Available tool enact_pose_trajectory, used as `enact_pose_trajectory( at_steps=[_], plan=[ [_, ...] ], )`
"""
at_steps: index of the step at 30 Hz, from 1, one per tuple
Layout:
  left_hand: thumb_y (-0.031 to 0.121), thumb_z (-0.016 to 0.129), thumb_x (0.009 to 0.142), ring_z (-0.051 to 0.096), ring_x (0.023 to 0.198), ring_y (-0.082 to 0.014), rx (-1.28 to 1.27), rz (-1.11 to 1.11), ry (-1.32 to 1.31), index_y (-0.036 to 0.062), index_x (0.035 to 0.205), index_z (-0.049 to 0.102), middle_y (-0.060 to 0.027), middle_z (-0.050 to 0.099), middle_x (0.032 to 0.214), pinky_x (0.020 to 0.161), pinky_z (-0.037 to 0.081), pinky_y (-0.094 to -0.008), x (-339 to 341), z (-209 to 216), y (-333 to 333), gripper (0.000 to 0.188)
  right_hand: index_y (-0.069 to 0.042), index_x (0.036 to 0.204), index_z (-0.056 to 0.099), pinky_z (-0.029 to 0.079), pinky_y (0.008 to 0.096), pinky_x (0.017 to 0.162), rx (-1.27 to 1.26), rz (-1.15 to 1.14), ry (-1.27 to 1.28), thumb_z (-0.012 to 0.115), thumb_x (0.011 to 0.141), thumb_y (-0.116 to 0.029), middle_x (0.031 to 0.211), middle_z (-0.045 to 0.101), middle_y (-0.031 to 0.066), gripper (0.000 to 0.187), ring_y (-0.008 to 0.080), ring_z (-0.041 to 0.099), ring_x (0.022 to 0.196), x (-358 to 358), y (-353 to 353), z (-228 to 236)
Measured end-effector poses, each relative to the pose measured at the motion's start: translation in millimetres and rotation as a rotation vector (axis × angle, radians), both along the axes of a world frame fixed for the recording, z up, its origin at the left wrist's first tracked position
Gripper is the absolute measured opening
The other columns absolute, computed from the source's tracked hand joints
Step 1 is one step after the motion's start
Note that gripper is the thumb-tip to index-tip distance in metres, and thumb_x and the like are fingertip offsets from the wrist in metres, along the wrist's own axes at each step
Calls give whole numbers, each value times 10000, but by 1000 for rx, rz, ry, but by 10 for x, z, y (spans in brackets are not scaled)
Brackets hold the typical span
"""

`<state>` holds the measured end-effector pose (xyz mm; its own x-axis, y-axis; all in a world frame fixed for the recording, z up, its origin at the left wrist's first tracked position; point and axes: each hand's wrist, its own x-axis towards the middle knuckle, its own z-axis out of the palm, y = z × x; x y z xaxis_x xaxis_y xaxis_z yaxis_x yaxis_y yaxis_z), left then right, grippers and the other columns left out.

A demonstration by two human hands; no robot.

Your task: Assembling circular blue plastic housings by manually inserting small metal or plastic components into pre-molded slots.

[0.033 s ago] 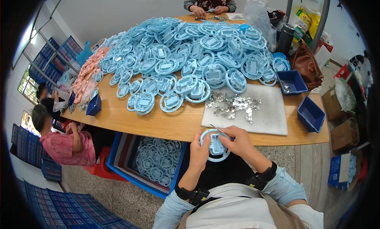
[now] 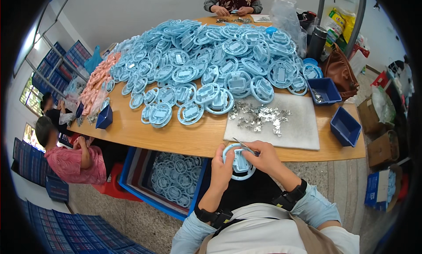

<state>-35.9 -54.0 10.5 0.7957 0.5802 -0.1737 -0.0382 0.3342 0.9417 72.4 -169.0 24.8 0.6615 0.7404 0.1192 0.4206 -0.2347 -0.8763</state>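
Note:
A round light-blue plastic part (image 2: 241, 164), shaped like a small toy steering wheel, is held up just off the table's near edge. My left hand (image 2: 221, 167) is closed on its left rim, thumb on the front. My right hand (image 2: 265, 157) pinches a thin pointed metal tool (image 2: 238, 142), which looks like tweezers, and rests against the part's upper right side. Its fingers partly hide the part's middle. Beyond my hands, small shiny metal pieces (image 2: 259, 117) lie scattered on a white foam mat (image 2: 299, 131).
A big heap of similar blue parts (image 2: 193, 56) covers the table (image 2: 198, 139). Dark-blue bins (image 2: 346, 127) stand at the right, near a brown bag (image 2: 340, 74) and a flask (image 2: 317, 42). Below is a blue crate (image 2: 132, 175) of parts. Other people sit left and opposite.

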Motion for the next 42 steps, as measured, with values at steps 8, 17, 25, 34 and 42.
enact_pose_trajectory(
  at_steps=[8, 17, 25, 34, 42],
  plan=[
    [214, 563, 877, 584, 836, -116, -204, -29, 82, -27, 1128, 501, -76, 602, 953, 728, 468, -244, -240, 61, 139, 353, -34, 1029, 635, 422, 279, 569, 73, 6, 155, 657, 675, -188, 767, 605, 116, 387, 165, 533, 632, -179, 186, 109],
    [225, 590, 863, 607, 852, -140, -583, 12, 26, 39, 1042, 572, -44, 627, 950, 715, 494, -298, -849, -124, 473, 259, -41, 998, 640, 443, 285, 568, 126, 173, -61, 671, 654, -191, 763, 587, 105, 376, 205, 545, 627, -580, 623, -19],
    [177, 641, 804, 614, 825, -164, -437, 165, -32, 12, 1006, 583, -78, 630, 917, 729, 494, -295, -1009, -270, 658, 268, -29, 985, 639, 456, 311, 583, 134, 333, -82, 674, 673, -206, 783, 589, 116, 360, 221, 564, 654, -682, 949, -174],
    [266, 602, 837, 525, 1029, -192, -220, 750, 250, 18, 1118, 534, -113, 555, 1105, 859, 404, -340, -1546, -784, 1308, 380, -1, 814, 548, 490, 352, 593, -206, 187, -835, 580, 699, -31, 884, 518, 148, 124, 270, 613, 692, 94, 1825, 55],
    [258, 578, 867, 434, 1181, -230, -50, 335, 163, 1, 1251, 424, -137, 448, 1274, 976, 350, -365, -1265, -370, 1096, 487, -19, 735, 549, 483, 364, 571, 90, 206, -802, 588, 707, -69, 789, 501, 118, 69, 266, 593, 645, 177, 1827, -84]
  ],
)
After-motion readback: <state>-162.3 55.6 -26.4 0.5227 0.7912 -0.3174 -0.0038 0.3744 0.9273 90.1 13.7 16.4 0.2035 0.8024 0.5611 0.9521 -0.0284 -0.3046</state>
